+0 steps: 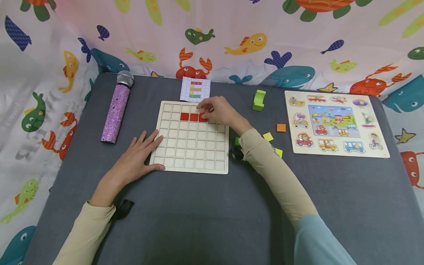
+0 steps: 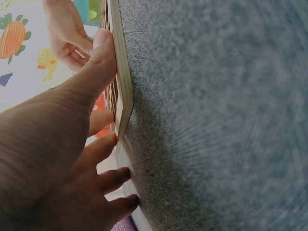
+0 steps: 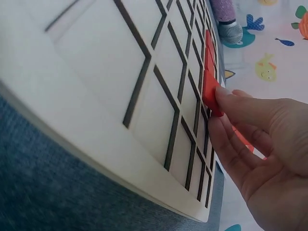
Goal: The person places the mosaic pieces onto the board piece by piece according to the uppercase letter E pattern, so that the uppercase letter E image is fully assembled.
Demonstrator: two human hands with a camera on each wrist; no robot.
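Observation:
A wooden grid board (image 1: 192, 152) lies on the grey table, with two red square tiles (image 1: 184, 116) side by side in an upper row. My right hand (image 1: 221, 111) pinches another red tile (image 3: 211, 94) between thumb and fingers, at the right end of that row. This tile stands slightly tilted over its cell in the right wrist view. My left hand (image 1: 137, 158) rests at the board's left edge with fingers spread; its thumb lies on the near left corner. Just behind the board is a card (image 1: 195, 89) printed with a coloured tile pattern.
Beside my right forearm lie an orange tile (image 1: 281, 127), yellow-green tiles (image 1: 268, 136) and a partly hidden green tile (image 1: 236, 141). A green curved block (image 1: 259, 100) stands farther back. At right is a picture puzzle (image 1: 338, 152); at left, a glittery purple microphone (image 1: 116, 110).

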